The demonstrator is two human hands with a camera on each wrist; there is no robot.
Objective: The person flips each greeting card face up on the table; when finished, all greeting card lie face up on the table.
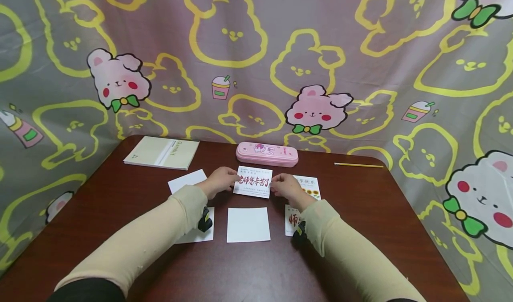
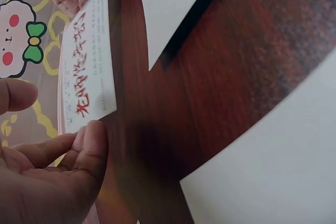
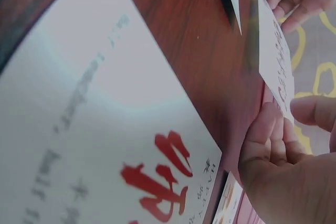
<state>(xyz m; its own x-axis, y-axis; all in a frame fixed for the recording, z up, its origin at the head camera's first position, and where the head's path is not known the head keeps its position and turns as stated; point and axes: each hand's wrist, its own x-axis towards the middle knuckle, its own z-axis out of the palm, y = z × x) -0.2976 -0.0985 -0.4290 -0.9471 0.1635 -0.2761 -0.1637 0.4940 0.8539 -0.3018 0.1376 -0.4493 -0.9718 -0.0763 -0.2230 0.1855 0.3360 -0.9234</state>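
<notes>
Both hands hold a white card point(image 1: 253, 182) with red handwriting, its face tilted toward the head camera. My left hand point(image 1: 220, 180) pinches its left edge; in the left wrist view the fingers point(image 2: 94, 140) are right at its corner. My right hand point(image 1: 291, 189) pinches the right edge, and its fingers point(image 3: 260, 135) show beside the card in the right wrist view. Below the held card lies a blank white card point(image 1: 248, 224). Partly hidden under the right arm are a card with red writing point(image 1: 291, 217) and a sunflower card point(image 1: 310, 189).
Two blank white cards, one upper left point(image 1: 188, 181) and one lower left point(image 1: 196, 235), lie partly behind the left arm. Along the back are a cream notebook point(image 1: 140, 153), a pink pencil case point(image 1: 266, 155) and a yellow pencil point(image 1: 358, 165). A patterned curtain point(image 1: 256, 83) hangs behind the table.
</notes>
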